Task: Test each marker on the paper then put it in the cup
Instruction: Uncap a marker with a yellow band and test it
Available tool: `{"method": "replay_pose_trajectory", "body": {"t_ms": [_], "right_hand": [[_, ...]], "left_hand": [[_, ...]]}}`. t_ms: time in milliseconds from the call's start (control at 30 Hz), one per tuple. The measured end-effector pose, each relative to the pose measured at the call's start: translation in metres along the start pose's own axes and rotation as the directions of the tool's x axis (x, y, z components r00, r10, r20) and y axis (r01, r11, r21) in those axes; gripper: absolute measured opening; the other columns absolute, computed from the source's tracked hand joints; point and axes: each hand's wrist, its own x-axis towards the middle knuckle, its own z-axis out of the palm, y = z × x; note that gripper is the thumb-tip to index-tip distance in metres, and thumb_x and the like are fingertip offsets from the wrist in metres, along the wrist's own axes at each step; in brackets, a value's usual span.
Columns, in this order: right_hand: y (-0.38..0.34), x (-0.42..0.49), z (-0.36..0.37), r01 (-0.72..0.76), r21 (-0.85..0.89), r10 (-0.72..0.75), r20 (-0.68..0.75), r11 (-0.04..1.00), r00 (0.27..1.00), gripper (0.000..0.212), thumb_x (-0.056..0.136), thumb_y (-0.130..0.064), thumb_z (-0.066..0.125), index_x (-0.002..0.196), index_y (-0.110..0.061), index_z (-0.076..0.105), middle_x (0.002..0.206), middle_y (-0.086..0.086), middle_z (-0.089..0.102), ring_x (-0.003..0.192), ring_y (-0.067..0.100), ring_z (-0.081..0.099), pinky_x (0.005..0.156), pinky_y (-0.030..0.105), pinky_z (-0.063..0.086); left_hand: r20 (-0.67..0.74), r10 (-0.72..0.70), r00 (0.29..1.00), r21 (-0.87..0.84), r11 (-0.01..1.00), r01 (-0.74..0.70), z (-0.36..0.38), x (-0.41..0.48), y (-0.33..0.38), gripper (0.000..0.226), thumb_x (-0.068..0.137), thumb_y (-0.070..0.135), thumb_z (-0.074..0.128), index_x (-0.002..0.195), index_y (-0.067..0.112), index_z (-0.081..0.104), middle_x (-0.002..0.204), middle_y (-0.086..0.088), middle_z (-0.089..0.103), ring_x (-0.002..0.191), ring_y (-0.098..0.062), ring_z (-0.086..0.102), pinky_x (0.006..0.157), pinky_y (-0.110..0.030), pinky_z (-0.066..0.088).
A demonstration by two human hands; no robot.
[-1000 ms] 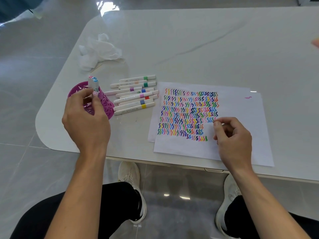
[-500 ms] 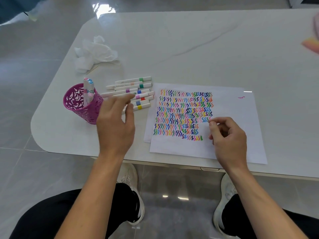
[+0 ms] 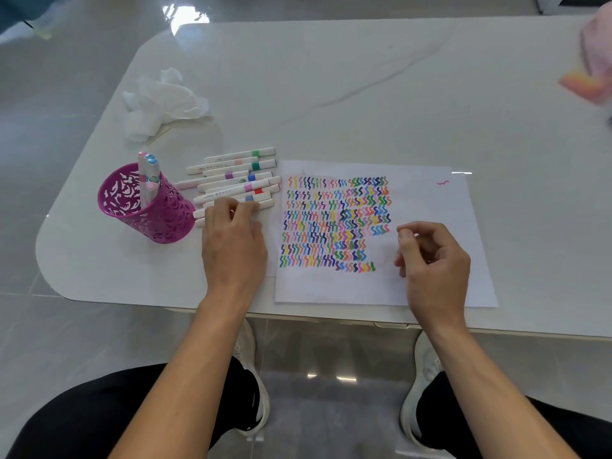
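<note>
A magenta lattice cup (image 3: 155,220) stands at the table's left with three capped markers (image 3: 148,175) upright in it. Beside it lies a row of several white markers (image 3: 231,180) with coloured bands. My left hand (image 3: 233,240) lies on the near end of that row, its fingers curled over the nearest marker (image 3: 266,203). To the right, white paper (image 3: 427,207) carries rows of coloured squiggles (image 3: 334,223). My right hand (image 3: 430,256) hovers over the paper's lower right with loosely curled fingers, and I see nothing in it.
A crumpled white tissue (image 3: 162,101) lies behind the cup. A blurred pink and orange object (image 3: 592,71) sits at the table's far right edge. My knees and white shoes show beneath the table's near edge (image 3: 331,318).
My left hand has left the cup, moved right and come down on the nearest marker in the row. My right hand stays over the paper.
</note>
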Motion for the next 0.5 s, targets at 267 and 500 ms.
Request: {"method": "replay_pose_trajectory", "body": {"t_ms": [267,500], "right_hand": [[-0.0015,-0.0015,0.0026,-0.005,0.005,0.005,-0.007,1.000,1.000,0.009,0.098,-0.029,0.062,0.097,-0.023,0.069,0.068,-0.003,0.067,0.060,0.012,0.063,0.060,0.032,0.053],[0.0023,-0.0017,0.0048,-0.026,-0.001,0.026,0.017,1.000,1.000,0.008,0.099,-0.026,0.063,0.098,-0.021,0.069,0.068,-0.006,0.067,0.062,0.012,0.064,0.061,0.030,0.052]], "left_hand": [[-0.027,0.017,1.000,0.012,1.000,-0.016,0.0025,-0.0003,0.0003,0.025,0.097,0.010,0.063,0.122,0.011,0.067,0.120,-0.008,0.063,0.115,-0.029,0.051,0.095,-0.043,0.043],[-0.014,0.012,1.000,0.007,1.000,-0.012,-0.0003,0.0003,0.0003,0.019,0.098,0.015,0.065,0.115,0.010,0.072,0.114,-0.008,0.064,0.110,-0.028,0.050,0.090,-0.042,0.042]]}}
